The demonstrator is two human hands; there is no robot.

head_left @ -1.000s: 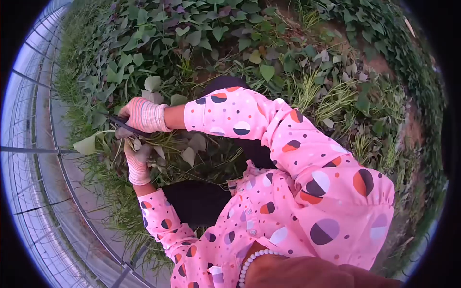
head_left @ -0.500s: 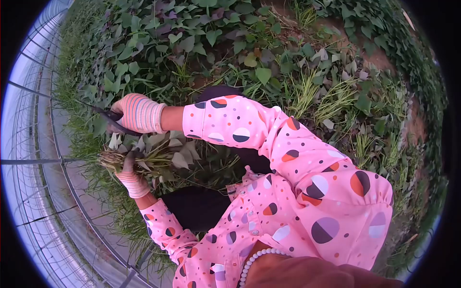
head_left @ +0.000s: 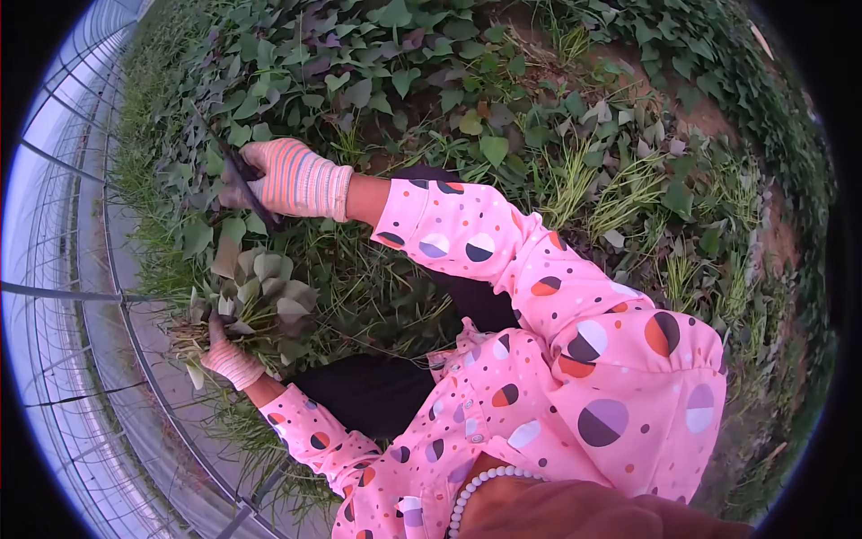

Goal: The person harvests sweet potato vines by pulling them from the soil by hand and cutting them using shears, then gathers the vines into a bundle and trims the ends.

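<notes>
Right hand point(head_left: 292, 180), striped glove, upper left of the frame: closed in a fist round a thin dark blade point(head_left: 235, 166). The blade's long axis runs from upper left to lower right and it shows past both sides of the fist. You cannot tell which end is the handle.

Left hand point(head_left: 229, 355), lower left of the frame: fingers wrapped tight round the stem end of a bunch of leaves point(head_left: 260, 301). Pale stem ends stick out to the left of the fist, and the leaves fan toward the upper right.

Key relation: the bunch lies below your right hand and a little to the left, apart from the blade, with grass between. Your left hand is the nearer one and already has it. A metal rail point(head_left: 63, 292) runs in from the left edge toward the bunch. Leafy vines point(head_left: 404, 81) cover the ground beyond.
</notes>
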